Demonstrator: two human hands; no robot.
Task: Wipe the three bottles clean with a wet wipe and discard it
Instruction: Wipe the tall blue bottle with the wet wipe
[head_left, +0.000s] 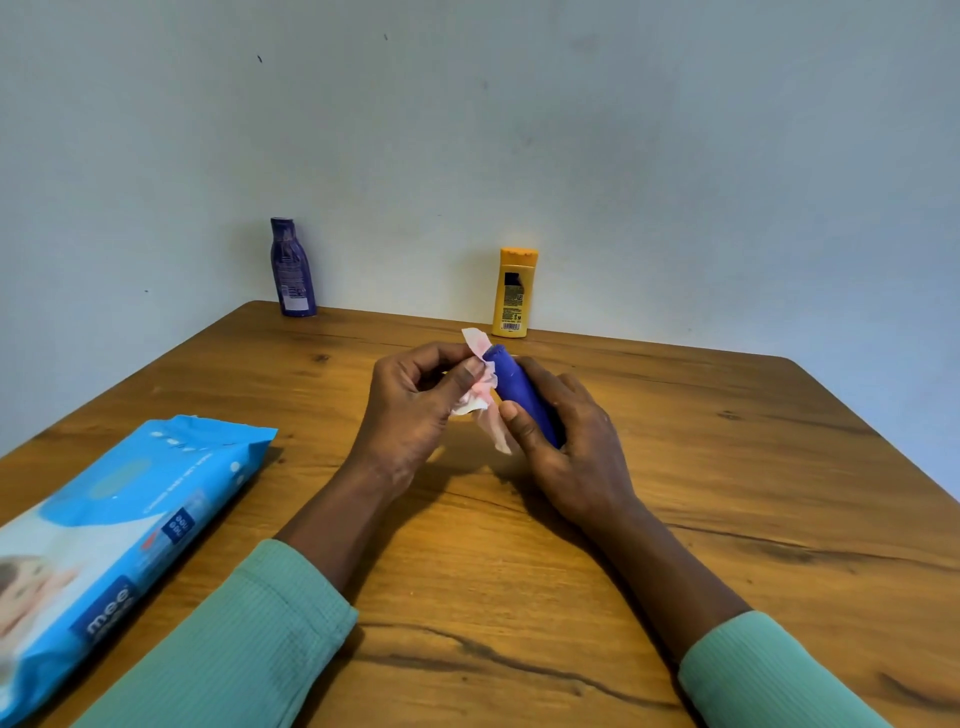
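Observation:
My right hand (563, 441) grips a small dark blue bottle (517, 387) tilted over the middle of the wooden table (727, 467), its top pointing away and left. My left hand (415, 405) pinches a crumpled white wet wipe (480, 395) against the bottle's left side, near its top end. A purple bottle (292, 267) stands upright at the table's far left corner by the wall. A yellow bottle (514, 293) with an orange cap stands upright at the far edge, just behind my hands.
A blue wet wipe pack (119, 525) lies flat on the table at the near left, close to my left sleeve. A pale wall runs directly behind the table's far edge. The table's right edge slants at the far right.

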